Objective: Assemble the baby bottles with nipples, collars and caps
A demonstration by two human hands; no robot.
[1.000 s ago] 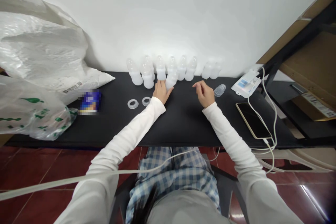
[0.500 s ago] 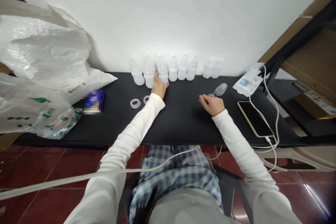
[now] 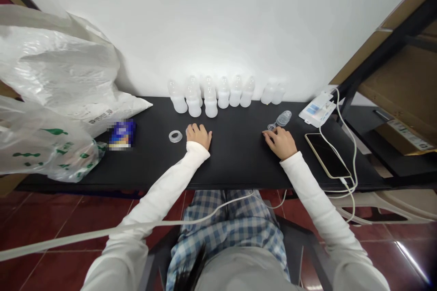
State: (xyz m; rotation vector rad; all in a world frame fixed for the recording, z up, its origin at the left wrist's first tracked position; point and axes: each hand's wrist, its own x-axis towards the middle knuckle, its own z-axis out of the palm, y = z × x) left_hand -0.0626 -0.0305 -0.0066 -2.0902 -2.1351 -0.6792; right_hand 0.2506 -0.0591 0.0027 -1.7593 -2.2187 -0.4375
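Note:
My left hand [image 3: 200, 136] lies palm down on the black table with its fingers apart. It covers most of a white ring, whose edge shows at the left of the fingers. A second white ring [image 3: 175, 136] lies flat just left of it. Behind that hand, several white bottles with clear domed caps [image 3: 210, 104] stand upright along the wall. My right hand [image 3: 282, 142] rests on the table, fingers loosely bent and apart. Just beyond its fingertips are a small clear piece, perhaps a teat [image 3: 271, 126], and a clear domed cap [image 3: 284, 118] lying on its side.
Two frosted bottles or cups [image 3: 273, 93] stand by the wall. On the right are a phone [image 3: 327, 155] with a white cable and a white-blue package [image 3: 317, 110]. Large plastic bags [image 3: 58, 68] and a blue packet [image 3: 122, 134] occupy the left.
My left hand has let go of a capped bottle in the front row and come back toward me over the ring. My right hand has loosened from a closed shape and lowered.

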